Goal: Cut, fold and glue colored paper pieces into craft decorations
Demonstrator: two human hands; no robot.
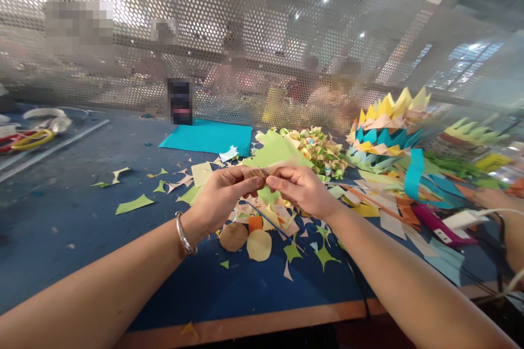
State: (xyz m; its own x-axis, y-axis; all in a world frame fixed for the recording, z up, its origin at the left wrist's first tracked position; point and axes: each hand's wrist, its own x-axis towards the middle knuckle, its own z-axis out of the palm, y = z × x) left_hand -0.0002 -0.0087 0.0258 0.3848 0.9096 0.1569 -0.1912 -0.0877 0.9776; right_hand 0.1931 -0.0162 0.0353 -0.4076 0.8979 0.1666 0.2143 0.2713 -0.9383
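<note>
My left hand (pixel 229 193) and my right hand (pixel 301 191) meet over the middle of the table, thumbs and fingertips pinched together. Something small and thin, perhaps a bit of paper, sits between them, mostly hidden by the fingers. Just behind the hands lies a light green paper sheet (pixel 276 148). Below them are a brown paper disc (pixel 233 236), a pale yellow disc (pixel 259 245) and an orange paper piece (pixel 255 223). A thin blue strip (pixel 266 218) slants across the scraps. Green star-shaped offcuts (pixel 326 256) lie toward the front.
Behind the hands stand a pile of curled paper pieces (pixel 321 147) and a turquoise sheet (pixel 208 137). Stacked spiky paper crowns (pixel 387 131) rise at right, near a magenta power strip (pixel 442 225) and another person's arm (pixel 513 229). Scissors with yellow handles (pixel 35 140) lie far left.
</note>
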